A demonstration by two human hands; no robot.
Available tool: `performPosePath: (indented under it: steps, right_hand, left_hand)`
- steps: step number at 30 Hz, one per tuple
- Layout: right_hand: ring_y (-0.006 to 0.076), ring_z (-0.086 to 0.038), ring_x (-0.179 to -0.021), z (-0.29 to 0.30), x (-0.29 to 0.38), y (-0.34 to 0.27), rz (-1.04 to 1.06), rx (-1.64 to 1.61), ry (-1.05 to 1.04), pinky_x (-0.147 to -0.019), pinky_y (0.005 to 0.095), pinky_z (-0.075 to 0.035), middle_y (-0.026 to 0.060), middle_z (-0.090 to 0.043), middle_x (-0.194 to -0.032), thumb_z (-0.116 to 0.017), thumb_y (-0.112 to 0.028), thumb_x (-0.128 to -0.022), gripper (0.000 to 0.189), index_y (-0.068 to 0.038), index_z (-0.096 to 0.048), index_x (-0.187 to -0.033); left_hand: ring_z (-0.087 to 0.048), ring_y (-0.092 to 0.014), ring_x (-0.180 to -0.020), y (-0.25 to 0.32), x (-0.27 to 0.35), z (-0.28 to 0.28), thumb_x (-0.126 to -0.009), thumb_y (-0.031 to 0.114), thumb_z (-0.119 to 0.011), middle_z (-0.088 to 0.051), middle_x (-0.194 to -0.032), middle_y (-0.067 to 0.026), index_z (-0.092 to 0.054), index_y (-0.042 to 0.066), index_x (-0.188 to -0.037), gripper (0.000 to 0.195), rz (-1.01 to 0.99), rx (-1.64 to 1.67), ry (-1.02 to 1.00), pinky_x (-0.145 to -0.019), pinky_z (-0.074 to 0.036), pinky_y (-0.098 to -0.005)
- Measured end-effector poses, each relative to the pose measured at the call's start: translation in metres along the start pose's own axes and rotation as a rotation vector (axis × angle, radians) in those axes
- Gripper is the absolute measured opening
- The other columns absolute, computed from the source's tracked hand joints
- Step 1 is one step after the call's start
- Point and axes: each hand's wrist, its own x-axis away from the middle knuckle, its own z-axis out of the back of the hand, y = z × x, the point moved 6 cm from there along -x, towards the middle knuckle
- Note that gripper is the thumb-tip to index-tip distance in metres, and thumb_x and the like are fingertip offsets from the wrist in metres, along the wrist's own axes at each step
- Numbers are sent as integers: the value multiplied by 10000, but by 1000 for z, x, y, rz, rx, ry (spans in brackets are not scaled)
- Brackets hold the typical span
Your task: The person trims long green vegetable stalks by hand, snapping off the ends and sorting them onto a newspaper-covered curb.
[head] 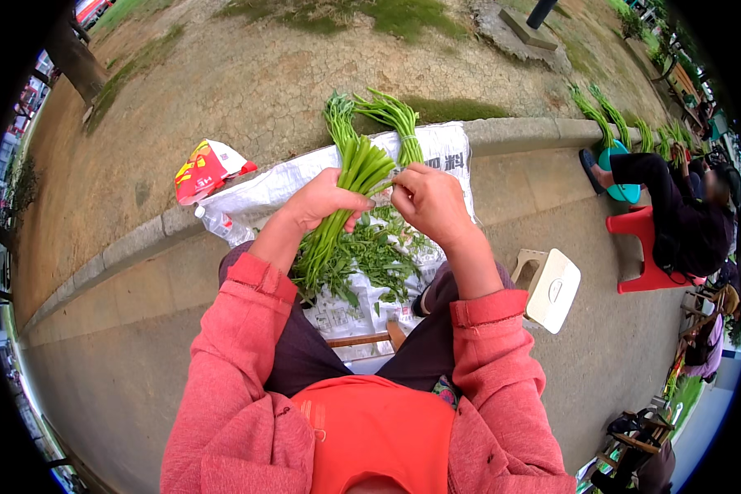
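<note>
My left hand (318,200) grips a thick bunch of green vegetable stems (365,165) above my lap, thumb across the front. The pale thick ends point up and away; the thin leafy ends hang toward my knees. At the right side of the bunch, my right hand (431,200) has thumb and fingertips pinched on a single stem (381,188). Below both hands, loose leaves and thin stems (380,253) lie in a heap on a white woven sack (355,309). Two more bunches rest beyond: a tied one (401,126) and a leafy one (339,117), partly hidden.
A stone kerb (179,222) runs under the sack's far part. Left are a red-and-white bag (213,170) and a plastic bottle (223,225). A cream folding stool (552,290) stands right. Farther right, a person (691,228) sits on a red stool (636,247) near a turquoise basin (620,179).
</note>
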Motion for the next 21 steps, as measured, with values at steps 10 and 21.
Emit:
performPosePath:
  steps: [10, 21]
  right_hand:
    - [284, -574, -590, -4, -3, 3, -133, -94, 157, -531, 363, -460, 78, -570, -646, -607, -129, -700, 91, -64, -592, -638]
    - [124, -528, -563, 16, 13, 73, -416, -421, 240, -576, 269, -452, 78, -612, -677, -611, -89, -817, 93, -6, -652, -813]
  left_hand:
    - [-517, -134, -441, 3, -1, 2, -705, 61, -700, -540, -603, -48, -580, 8, -859, 202, -12, 8, 27, -414, -458, -278]
    - [-568, -165, -487, 6, 5, 18, -744, 48, -656, -563, -628, -85, -539, 1, -920, 217, -113, 200, -61, -465, -515, -325]
